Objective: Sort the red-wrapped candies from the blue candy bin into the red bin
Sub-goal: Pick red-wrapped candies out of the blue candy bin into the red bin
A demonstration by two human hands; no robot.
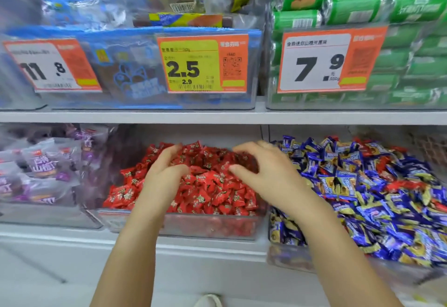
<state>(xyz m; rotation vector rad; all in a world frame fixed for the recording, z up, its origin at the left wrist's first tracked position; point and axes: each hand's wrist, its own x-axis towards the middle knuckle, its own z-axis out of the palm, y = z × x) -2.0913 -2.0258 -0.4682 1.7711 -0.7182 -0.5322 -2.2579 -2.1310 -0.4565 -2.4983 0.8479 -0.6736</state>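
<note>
- Both hands hovered over the red bin point(183, 224): left hand point(167, 173) loosely curled, right hand point(263, 173) spread, seemingly empty.
- Red-wrapped candies point(399, 184) remained among the blue candy bin point(290, 256) on the right.
- Risk: heaped candies spilling over the near edge if stirred.

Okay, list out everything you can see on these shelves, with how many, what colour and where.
red candy bin: one, clear, lower shelf centre, heaped with red-wrapped candies
blue candy bin: one, clear, lower right, full of blue-wrapped candies; a few red-wrapped strays among them
purple snack packs: several, lower left
green packs: many, upper right bin
blue-edged packets: several, upper centre bin
price tags: three, orange-bordered, upper bin fronts, reading 11.8, 2.5, 7.9
shelf edge: one, white, between the rows
left hand: on the red heap, fingers loosely bent
right hand: over the red heap, fingers arched, nothing visibly held
</note>
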